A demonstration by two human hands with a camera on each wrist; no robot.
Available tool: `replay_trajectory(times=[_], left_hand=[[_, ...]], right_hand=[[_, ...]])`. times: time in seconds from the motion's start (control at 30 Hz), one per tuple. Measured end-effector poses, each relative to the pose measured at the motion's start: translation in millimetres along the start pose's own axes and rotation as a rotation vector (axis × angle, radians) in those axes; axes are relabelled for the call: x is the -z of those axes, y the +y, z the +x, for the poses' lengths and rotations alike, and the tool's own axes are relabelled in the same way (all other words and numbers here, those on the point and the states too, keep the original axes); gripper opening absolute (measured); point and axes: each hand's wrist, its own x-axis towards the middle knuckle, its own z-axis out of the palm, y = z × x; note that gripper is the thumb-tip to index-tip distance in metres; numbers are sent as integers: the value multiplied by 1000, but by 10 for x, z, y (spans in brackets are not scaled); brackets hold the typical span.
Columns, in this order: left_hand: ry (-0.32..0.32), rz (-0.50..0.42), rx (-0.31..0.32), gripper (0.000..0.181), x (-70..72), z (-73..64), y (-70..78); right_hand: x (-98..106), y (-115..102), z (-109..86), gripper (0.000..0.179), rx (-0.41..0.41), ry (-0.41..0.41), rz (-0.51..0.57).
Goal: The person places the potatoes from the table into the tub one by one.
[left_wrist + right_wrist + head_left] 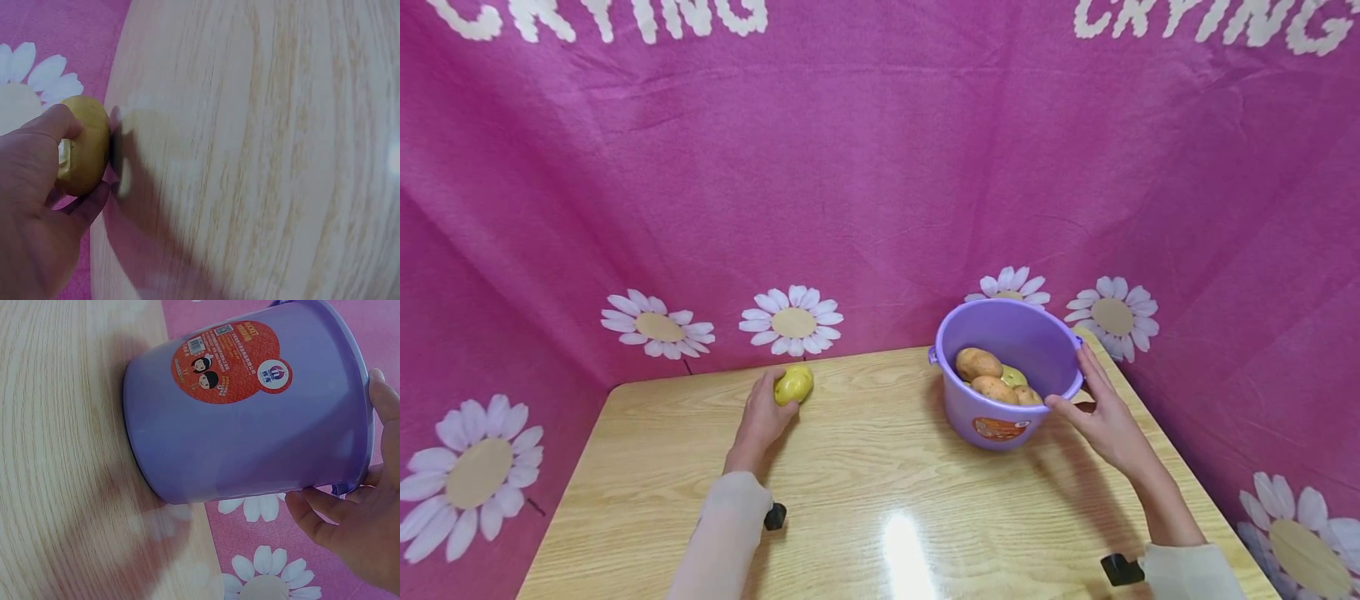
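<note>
My left hand grips a smooth yellow potato at the table's far edge, left of the middle. In the left wrist view, the thumb and fingers curl round the potato, which sits at or just above the wood; I cannot tell whether it touches. On the right stands a purple bucket with several brown and yellowish potatoes inside. My right hand holds the bucket's right side, thumb at the rim and fingers against the outer wall below it, as the right wrist view shows.
The light wooden table carries a bright glare spot near its front. A pink curtain with white daisies closes off the back and both sides. The bucket has a small side lug and a red label.
</note>
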Motion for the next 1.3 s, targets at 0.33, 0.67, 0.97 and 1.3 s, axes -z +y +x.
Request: replay_trajectory(times=[0.33, 0.67, 0.97, 1.3], left_hand=[[-60, -82, 40, 62, 26, -85, 54], [-119, -153, 54, 60, 65, -179, 222], [-108, -177, 49, 59, 194, -297, 432], [-74, -199, -12, 57, 401, -411, 683]], right_hand=[[-27, 267, 8, 85, -23, 12, -20], [-20, 287, 11, 84, -9, 16, -20], [-29, 267, 0, 84, -19, 26, -2], [-26, 253, 1, 85, -13, 25, -5]])
